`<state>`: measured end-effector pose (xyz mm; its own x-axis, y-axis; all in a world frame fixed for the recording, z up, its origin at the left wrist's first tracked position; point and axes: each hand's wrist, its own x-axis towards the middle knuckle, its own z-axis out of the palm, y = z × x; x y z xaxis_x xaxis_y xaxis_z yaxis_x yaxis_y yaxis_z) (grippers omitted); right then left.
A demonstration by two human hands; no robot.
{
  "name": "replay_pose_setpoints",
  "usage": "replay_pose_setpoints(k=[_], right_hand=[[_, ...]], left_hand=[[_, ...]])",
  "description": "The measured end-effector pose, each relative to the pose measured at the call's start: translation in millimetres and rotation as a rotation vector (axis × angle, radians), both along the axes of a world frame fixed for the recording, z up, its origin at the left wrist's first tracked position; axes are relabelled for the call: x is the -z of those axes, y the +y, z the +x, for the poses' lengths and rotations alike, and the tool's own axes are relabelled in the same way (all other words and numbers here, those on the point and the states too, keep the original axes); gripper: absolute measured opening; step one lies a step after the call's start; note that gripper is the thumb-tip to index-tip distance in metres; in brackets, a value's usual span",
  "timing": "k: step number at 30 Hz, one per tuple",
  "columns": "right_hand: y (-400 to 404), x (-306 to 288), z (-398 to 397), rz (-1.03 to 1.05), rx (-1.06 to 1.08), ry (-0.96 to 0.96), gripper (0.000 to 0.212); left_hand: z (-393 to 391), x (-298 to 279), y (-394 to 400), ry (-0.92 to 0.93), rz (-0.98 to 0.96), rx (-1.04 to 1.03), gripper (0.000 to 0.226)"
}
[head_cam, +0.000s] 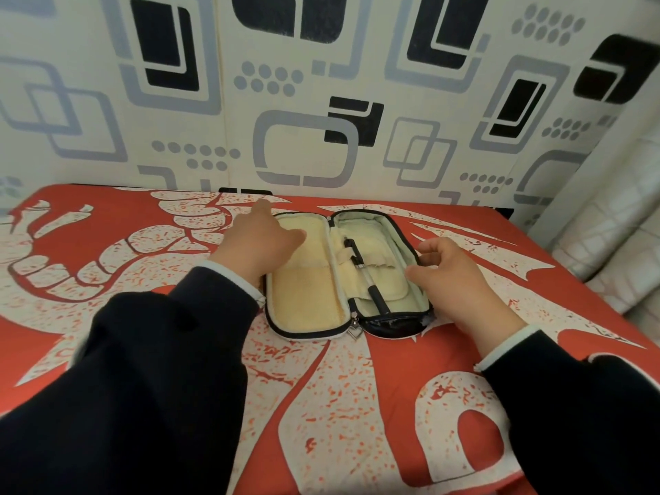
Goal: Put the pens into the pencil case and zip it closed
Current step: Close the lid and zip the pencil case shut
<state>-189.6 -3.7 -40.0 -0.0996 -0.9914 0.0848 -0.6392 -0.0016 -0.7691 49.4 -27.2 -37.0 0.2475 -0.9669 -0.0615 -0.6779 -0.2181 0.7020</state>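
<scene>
One pen (363,274) is seen tucked under a strap in the right half of the pencil case (343,276), which lies spread open on the red bedspread (321,387). Before zipping, the lid should be folded over squarely with the heart-shaped zipper pull (355,331) kept clear. The left hand (260,241) is laid flat across the case's left half, released and empty, while the right hand (453,280) is curled loosely at the case's right rim, seemingly grasping nothing.

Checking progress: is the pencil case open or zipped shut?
Open. The pencil case lies spread flat, both cream-lined halves showing, a pen inside.
</scene>
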Motion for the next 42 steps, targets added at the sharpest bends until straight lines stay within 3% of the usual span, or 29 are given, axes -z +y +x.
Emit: replay_pose_setpoints(k=[4,11,15,17,19,28,34,42], right_hand=[[-3.2,1.9,0.7,0.043,0.018,0.004,0.050],[-4.9,2.7,3.4,0.055,0.032,-0.015,0.048],[-5.5,3.6,3.0,0.030,0.026,-0.005,0.049],[-6.3,3.7,3.5,0.017,0.027,-0.028,0.050],[-7.2,3.8,4.0,0.007,0.030,-0.060,0.049],[-9.3,3.7,7.7,-0.086,0.022,-0.159,0.045],[-13.2,0.2,17.2,-0.203,0.021,-0.206,0.032],[-19.9,-2.1,26.0,-0.298,-0.008,-0.339,0.034]], left_hand=[[1.2,-3.6,-1.2,0.211,-0.028,-0.066,0.077],[-2.4,-7.5,-1.8,0.411,0.008,-0.044,0.072],[-3.7,-10.0,3.2,0.775,0.019,-0.021,0.057],[-3.8,-11.7,5.1,0.873,0.026,0.009,0.044],[-4.2,-12.7,6.3,0.937,0.029,0.040,0.048],[-11.5,-10.8,10.6,0.929,0.090,0.148,0.056],[-19.5,-10.4,15.9,0.913,0.082,0.249,0.034],[-17.7,-4.4,10.8,0.947,0.082,0.228,0.017]])
